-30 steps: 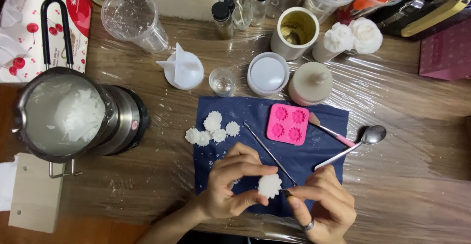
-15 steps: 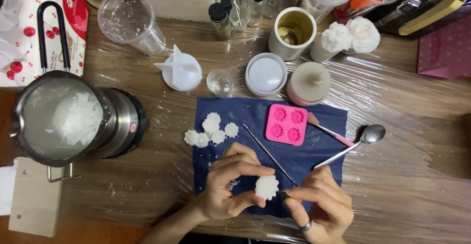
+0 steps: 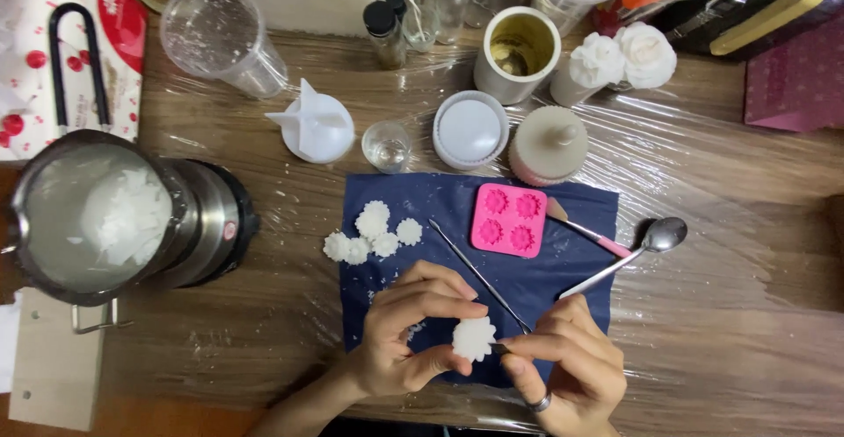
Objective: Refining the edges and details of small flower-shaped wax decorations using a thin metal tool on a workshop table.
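My left hand point(image 3: 406, 331) pinches a small white flower-shaped wax piece point(image 3: 473, 338) between thumb and fingers over the near edge of a dark blue cloth point(image 3: 545, 283). My right hand point(image 3: 563, 367), a ring on one finger, holds a thin tool whose tip touches the piece's right side. Several more white wax flowers point(image 3: 374, 234) lie at the cloth's upper left corner. A pink four-cavity flower mould point(image 3: 508, 219) sits on the cloth, with a thin metal pick point(image 3: 479, 276) lying beside it.
A metal pot of white wax flakes point(image 3: 97, 215) stands at left. A spoon point(image 3: 646, 245) and a pink-handled brush point(image 3: 585, 226) lie right of the mould. Cups, small bottles, a white lid point(image 3: 469, 129), a beige jar point(image 3: 549, 144) and a clear beaker point(image 3: 220, 37) crowd the back.
The wax flower has turned slightly between my fingers, and my hands have shifted a little. Nothing else on the table has moved.
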